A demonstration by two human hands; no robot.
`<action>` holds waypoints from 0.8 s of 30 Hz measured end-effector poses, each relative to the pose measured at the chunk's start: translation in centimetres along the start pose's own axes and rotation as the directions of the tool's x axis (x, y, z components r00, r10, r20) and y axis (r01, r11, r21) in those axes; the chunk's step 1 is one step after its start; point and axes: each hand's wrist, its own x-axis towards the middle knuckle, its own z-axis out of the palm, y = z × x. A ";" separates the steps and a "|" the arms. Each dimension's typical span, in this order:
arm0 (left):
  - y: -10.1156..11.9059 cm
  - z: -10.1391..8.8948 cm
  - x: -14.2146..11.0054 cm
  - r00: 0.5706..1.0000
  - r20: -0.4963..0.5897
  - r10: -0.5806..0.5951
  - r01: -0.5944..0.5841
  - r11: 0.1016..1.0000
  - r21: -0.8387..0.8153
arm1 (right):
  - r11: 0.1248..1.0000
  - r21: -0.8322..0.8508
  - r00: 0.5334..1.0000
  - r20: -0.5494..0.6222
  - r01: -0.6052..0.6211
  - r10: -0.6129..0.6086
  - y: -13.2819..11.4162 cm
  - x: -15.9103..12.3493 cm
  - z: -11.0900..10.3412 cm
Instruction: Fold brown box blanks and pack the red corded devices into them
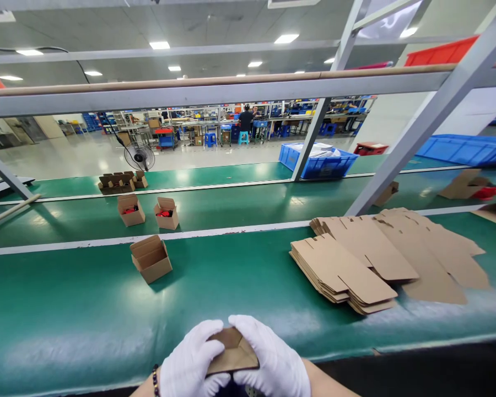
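Both my hands wear white gloves and hold one small brown cardboard box [232,355] at the near edge of the green bench. My left hand [192,358] grips its left side, thumb across the top face. On the opposite side my right hand [273,361] curls its fingers round the edge. The underside of the box is hidden. Beyond my hands, to the left, an open cardboard box [152,264] stands on the bench with its lid flap up. To the right lies a stack of flat cardboard blanks [343,270].
Two open boxes with red items, a left box [131,212] and a right box [166,214], stand on the middle green strip. Farther back are joined small boxes [118,182] and a blue crate [318,160]. A slanted metal post [421,121] rises on the right.
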 end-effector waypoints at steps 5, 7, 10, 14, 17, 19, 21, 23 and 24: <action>-0.4 0.2 0.4 0.988 0.016 -0.155 0.151 0.933 -0.327 | 0.999 -0.034 0.999 -0.032 -0.010 0.009 0.8 -0.7 -0.5; -0.2 0.2 1.2 0.970 0.021 -0.240 0.216 0.829 -0.515 | 0.999 -0.032 0.998 -0.047 -0.044 0.042 0.9 -0.3 -1.3; 0.4 -0.7 3.1 0.916 0.073 -0.394 0.335 0.653 -0.679 | 0.995 -0.038 0.995 -0.032 -0.096 0.095 0.8 0.6 -2.2; 1.0 -3.9 5.6 0.773 -0.193 -0.604 0.140 0.460 -0.877 | 0.980 -0.071 0.979 0.074 -0.184 0.189 0.6 1.7 -2.5; 0.1 -6.2 6.3 0.647 -0.364 -0.670 -0.026 0.457 -0.889 | 0.957 -0.046 0.953 0.087 -0.286 0.289 0.7 2.0 -2.6; -0.8 -6.5 6.4 0.774 -0.254 -0.579 0.155 0.563 -0.811 | 0.945 0.025 0.945 0.047 -0.325 0.324 1.1 2.4 -3.0; -1.8 -5.5 6.6 0.854 0.037 -0.518 0.393 0.599 -0.697 | 0.930 0.153 0.942 0.041 -0.335 0.332 2.0 3.0 -3.5; -2.6 -3.7 7.3 0.763 0.289 -0.578 0.600 0.467 -0.650 | 0.894 0.304 0.941 0.037 -0.331 0.336 3.3 3.8 -4.0; -3.1 -2.6 7.7 0.688 0.327 -0.648 0.647 0.342 -0.682 | 0.880 0.360 0.946 0.020 -0.309 0.324 3.9 4.2 -4.1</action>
